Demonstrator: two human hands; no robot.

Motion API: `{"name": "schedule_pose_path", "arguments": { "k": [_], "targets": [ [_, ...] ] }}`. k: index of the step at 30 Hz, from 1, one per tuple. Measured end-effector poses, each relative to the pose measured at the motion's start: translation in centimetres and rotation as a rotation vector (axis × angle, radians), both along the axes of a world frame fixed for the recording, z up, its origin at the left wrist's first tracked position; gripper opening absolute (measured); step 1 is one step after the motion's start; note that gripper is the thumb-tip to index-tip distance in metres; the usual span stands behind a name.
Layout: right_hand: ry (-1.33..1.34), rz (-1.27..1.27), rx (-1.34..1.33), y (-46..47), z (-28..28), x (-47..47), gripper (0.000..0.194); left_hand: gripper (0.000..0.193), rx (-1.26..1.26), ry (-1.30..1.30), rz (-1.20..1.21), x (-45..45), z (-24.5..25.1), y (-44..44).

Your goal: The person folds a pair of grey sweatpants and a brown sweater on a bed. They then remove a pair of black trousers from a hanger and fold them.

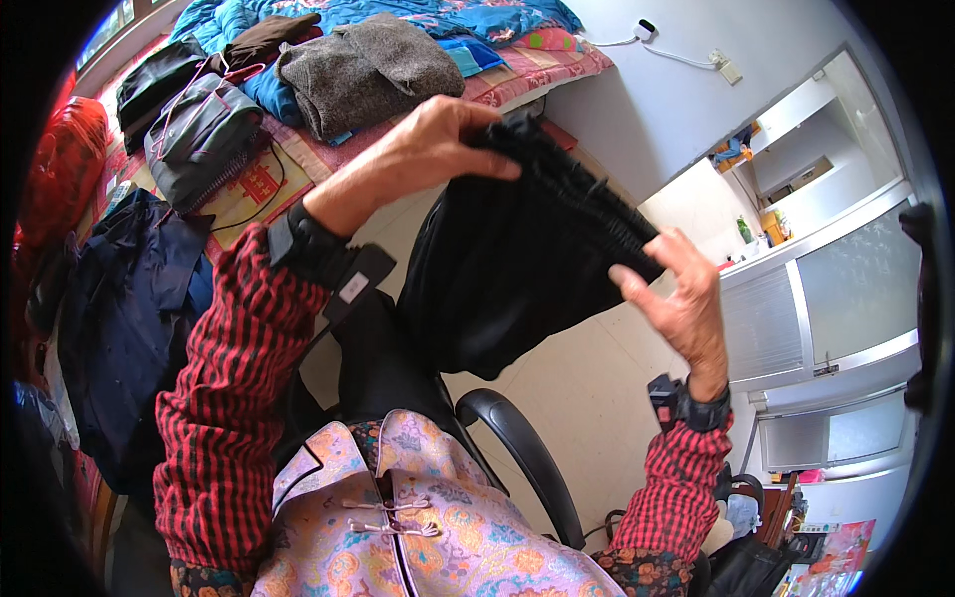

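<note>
Black trousers or a similar black garment point(507, 276) with a gathered elastic waistband hang between my hands, above the floor and beside my lap. My left hand point(440, 145) grips one end of the waistband, its thumb below and its fingers over the top. At the waistband's other end, my right hand point(671, 283) holds the edge between thumb and fingers. The waistband runs slantwise from upper left to lower right. The lower part of the garment hangs loose, close to my dark-clad legs.
On the bed point(515, 74) lie a folded grey-brown knit garment point(365, 71), a grey garment point(201, 142) with pink hangers and a blue quilt point(448, 15). A dark navy garment point(134, 298) lies at the left, near a red plastic bag point(67, 164). A chair armrest point(522, 448) curves beside me.
</note>
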State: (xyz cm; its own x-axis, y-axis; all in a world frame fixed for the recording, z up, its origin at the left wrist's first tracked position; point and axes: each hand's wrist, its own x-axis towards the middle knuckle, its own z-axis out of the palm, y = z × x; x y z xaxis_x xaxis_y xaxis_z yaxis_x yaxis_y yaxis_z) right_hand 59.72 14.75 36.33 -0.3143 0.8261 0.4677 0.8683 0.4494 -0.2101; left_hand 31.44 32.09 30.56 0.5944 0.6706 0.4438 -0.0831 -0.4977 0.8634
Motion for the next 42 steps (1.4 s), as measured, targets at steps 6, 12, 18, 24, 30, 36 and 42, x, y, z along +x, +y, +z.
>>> {"name": "schedule_pose_path", "arguments": {
  "k": [6,12,18,24,30,36,42],
  "targets": [
    [0.289,-0.109,-0.153,2.0,3.5,0.2,0.022,0.031,0.057,0.041,0.072,0.7,2.8,2.5],
    [0.810,0.022,-0.124,4.5,2.9,1.5,0.021,0.034,0.217,0.085,0.149,1.6,3.8,1.9],
    [0.556,-0.113,-0.270,6.4,1.9,4.8,0.023,0.042,0.696,0.064,0.382,3.0,2.9,0.0],
    [0.218,-0.174,0.010,7.1,0.4,5.3,0.024,0.034,0.472,0.102,0.247,5.0,1.3,-4.6],
    [-0.105,-0.316,0.090,7.6,-1.2,5.3,0.030,0.033,0.171,-0.038,0.143,8.1,-0.5,-7.7],
    [0.564,-0.117,-0.064,8.5,-3.4,4.6,0.020,0.033,0.034,-0.152,-0.087,10.6,-2.7,-9.1],
    [1.175,0.002,-0.333,7.3,-3.0,1.8,0.021,0.031,0.145,-0.015,-0.043,11.2,-3.1,-10.4]
  ]
}}
